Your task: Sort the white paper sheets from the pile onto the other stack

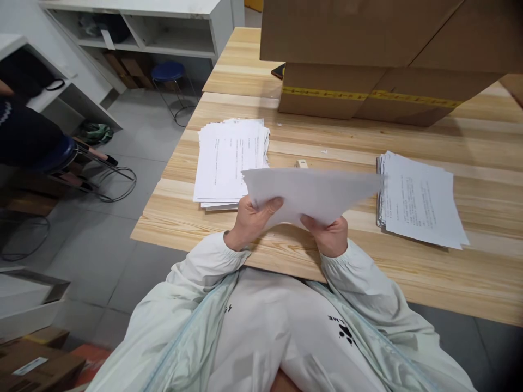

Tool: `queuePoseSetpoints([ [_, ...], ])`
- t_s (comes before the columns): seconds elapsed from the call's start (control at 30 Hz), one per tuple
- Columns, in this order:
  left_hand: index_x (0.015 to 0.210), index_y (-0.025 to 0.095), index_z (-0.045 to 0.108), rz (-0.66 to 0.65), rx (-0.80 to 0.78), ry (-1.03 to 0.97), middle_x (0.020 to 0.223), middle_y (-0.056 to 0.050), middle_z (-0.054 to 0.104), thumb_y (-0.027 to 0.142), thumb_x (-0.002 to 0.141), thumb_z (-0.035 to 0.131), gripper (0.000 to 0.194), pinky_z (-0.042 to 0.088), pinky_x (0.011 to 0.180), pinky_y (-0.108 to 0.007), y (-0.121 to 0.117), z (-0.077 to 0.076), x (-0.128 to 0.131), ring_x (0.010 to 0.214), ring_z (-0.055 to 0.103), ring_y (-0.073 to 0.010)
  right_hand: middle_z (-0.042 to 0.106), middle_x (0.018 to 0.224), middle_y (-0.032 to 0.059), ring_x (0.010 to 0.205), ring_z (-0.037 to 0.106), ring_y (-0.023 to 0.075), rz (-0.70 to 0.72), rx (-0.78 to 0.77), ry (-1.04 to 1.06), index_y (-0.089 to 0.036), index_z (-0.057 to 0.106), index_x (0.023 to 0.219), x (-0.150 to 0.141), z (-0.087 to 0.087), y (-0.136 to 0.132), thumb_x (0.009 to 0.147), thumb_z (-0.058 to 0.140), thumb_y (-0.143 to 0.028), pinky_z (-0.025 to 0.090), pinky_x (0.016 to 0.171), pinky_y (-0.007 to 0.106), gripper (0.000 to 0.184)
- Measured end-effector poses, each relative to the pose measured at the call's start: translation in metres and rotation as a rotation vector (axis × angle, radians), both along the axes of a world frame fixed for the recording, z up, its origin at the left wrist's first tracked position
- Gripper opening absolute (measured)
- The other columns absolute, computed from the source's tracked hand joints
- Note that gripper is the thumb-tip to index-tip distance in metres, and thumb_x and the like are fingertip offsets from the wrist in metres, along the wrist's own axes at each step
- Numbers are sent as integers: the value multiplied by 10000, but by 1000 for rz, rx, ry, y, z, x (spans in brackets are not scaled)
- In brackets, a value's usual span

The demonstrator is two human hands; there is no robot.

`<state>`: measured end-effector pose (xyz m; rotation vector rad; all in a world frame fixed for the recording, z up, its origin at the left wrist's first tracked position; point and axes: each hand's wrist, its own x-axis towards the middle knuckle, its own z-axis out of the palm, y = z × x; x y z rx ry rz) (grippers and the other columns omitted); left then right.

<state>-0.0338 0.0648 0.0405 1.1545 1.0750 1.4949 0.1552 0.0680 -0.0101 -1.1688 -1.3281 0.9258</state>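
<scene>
Both hands hold white paper [310, 190] above the near edge of the table; I cannot tell whether it is one sheet or several. My left hand [255, 218] grips its left part with the thumb on top. Closed on the lower right part is my right hand [329, 234], its thumb also on the upper face. To the left, partly behind the held paper, lies a thick stack of printed sheets [226, 160]. Another printed stack [423, 198], with its sheets slightly fanned, lies to the right. A small pale block [301, 163] shows just behind the held paper.
Large cardboard boxes [368, 92] with yellow tape stand at the back of the wooden table [351, 136]. A dark flat object [278, 71] lies beside them. On the left are a blue stool [168, 72], white shelving [171, 41] and a seated person [28, 130].
</scene>
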Motion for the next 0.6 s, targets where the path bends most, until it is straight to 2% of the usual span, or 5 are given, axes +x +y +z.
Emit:
queuePoseSetpoints([
  [0.13,837,182,736,-38,85,61,796,-20,729,547,753,778,378,532,696,-282,1,8,-1,731,641,-157,778,927,56,862,719,225,-27,103,27,-205,736,930,2,-2,1,703,836,-397,593,816,383,313],
  [0.37,952,190,715,-67,-43,50,928,-34,732,545,689,828,456,514,825,-297,0,3,-1,868,645,-182,769,876,78,775,701,207,-70,63,62,-188,692,895,1,-4,1,628,867,-492,593,735,378,441],
  [0.6,1007,201,698,-76,-13,4,960,-22,729,483,733,821,412,503,827,-272,-4,1,4,891,649,-169,754,892,76,793,689,208,-73,112,64,-204,658,954,3,-6,2,634,854,-543,576,760,384,506],
])
